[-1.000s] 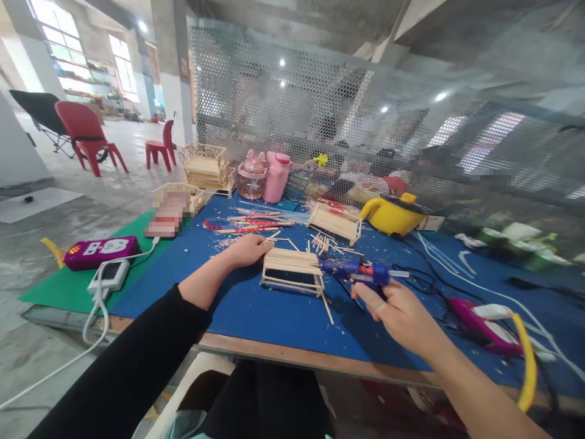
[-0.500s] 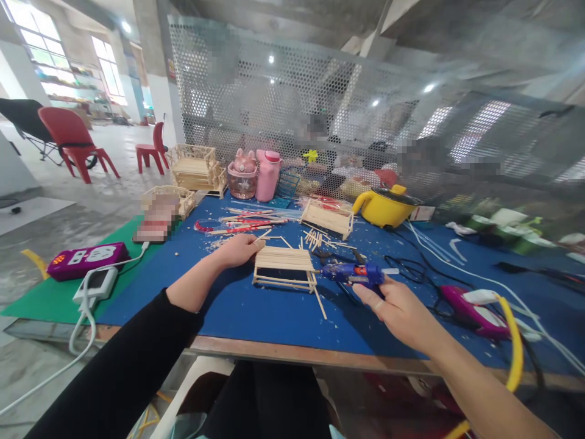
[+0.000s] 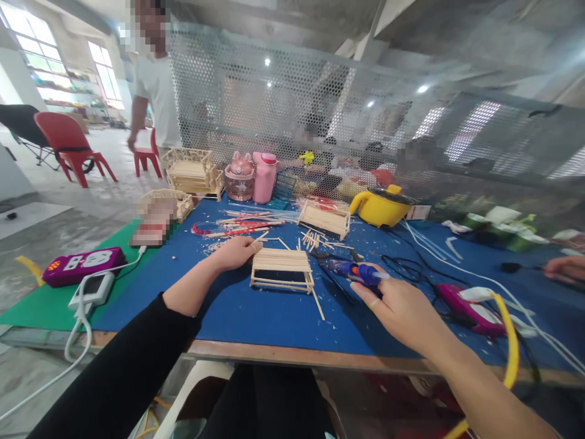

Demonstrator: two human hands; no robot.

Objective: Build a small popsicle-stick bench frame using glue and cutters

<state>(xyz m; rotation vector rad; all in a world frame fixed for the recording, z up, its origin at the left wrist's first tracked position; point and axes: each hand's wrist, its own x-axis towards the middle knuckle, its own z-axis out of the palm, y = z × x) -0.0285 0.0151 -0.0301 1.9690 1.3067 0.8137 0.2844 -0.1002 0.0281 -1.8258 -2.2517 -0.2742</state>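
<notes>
A small wooden stick frame with a slatted top (image 3: 281, 261) stands on the blue mat in front of me. My left hand (image 3: 237, 251) pinches its upper left corner, fingers closed. To the right of the frame, my right hand (image 3: 386, 299) is wrapped round a blue glue gun (image 3: 340, 268), whose nozzle points left and lies a little apart from the frame. One loose stick (image 3: 319, 305) slants from the frame's lower right corner towards me. Short cut sticks (image 3: 313, 239) lie just behind the frame.
Behind are bundled sticks (image 3: 247, 227), another stick frame (image 3: 324, 218), a yellow pot (image 3: 382, 207) and a pink bottle (image 3: 264, 177). A phone (image 3: 154, 222) lies left. Cables and a purple power strip (image 3: 473, 311) lie right. A person (image 3: 158, 97) stands behind; another's hand (image 3: 567, 269) shows far right.
My right hand and the glue gun have tilted, and the nozzle has moved away from the frame's right edge. A person has appeared at the back left, and another person's hand at the far right.
</notes>
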